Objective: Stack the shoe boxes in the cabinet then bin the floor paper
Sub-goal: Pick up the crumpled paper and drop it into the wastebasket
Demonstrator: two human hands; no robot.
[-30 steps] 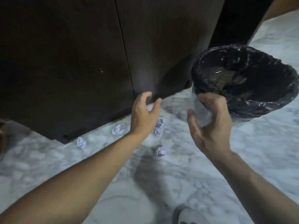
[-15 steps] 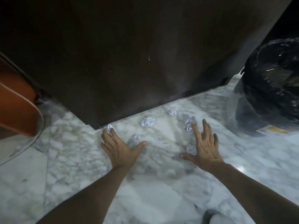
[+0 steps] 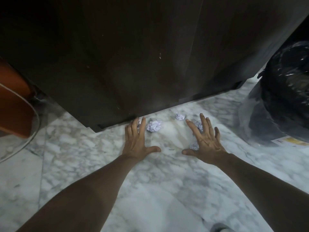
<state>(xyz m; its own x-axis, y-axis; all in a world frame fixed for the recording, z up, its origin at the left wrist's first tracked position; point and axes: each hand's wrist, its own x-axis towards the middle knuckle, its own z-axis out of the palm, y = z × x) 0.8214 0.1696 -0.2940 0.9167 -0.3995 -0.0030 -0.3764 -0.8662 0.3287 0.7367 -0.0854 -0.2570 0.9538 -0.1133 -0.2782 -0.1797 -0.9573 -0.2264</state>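
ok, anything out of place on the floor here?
Yes: crumpled paper balls lie scattered on the marble floor along the cabinet base, not yet in the black-lined bin. Some are partly under both open hands.

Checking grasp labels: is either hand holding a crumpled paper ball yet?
No: the left hand and right hand are spread flat over the marble floor, fingers straight.

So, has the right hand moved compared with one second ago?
Yes. The right hand left the rim of the black-lined bin and went down to the white marble floor, fingers spread over crumpled paper balls.
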